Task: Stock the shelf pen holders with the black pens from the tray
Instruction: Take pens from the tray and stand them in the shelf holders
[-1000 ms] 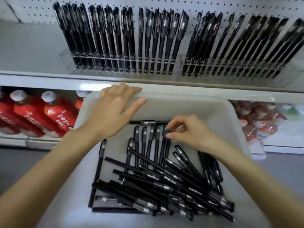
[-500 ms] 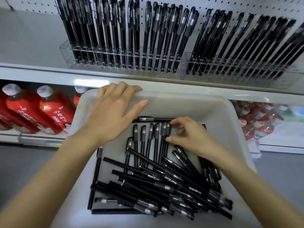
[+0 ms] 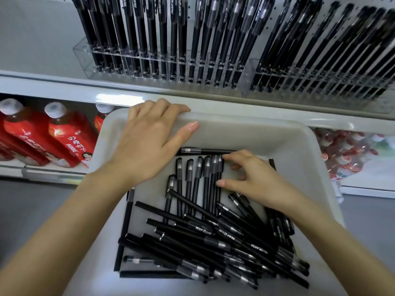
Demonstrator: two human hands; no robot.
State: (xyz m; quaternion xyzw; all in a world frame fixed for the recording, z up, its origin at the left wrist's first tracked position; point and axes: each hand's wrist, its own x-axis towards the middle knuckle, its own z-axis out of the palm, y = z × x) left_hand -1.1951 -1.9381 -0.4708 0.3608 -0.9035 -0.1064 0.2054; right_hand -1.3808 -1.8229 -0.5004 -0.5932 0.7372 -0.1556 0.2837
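Observation:
A grey plastic tray (image 3: pixel 256 122) holds several loose black pens (image 3: pixel 213 242) in a crossed heap, and a short row of pens (image 3: pixel 198 174) lies side by side near its far end. My left hand (image 3: pixel 145 146) grips the tray's far rim, fingers curled over the edge and thumb lying inside. My right hand (image 3: pixel 252 180) is inside the tray with arched fingers, its index fingertip and thumb touching the rightmost pen of the row. On the shelf above, the left clear pen holder (image 3: pixel 162 67) and the right clear pen holder (image 3: pixel 320 82) stand packed with upright black pens.
The white shelf edge (image 3: pixel 64 86) runs just beyond the tray. Below it on the left stand red drink bottles (image 3: pixel 42 135) with white caps, and on the right are packs of red-and-white goods (image 3: pixel 346 154). Pegboard backs the pen holders.
My right hand has dropped from pinching a pen's cap end to lying against the right side of the pen row. The view has moved closer to the shelf. My left hand stays on the rim.

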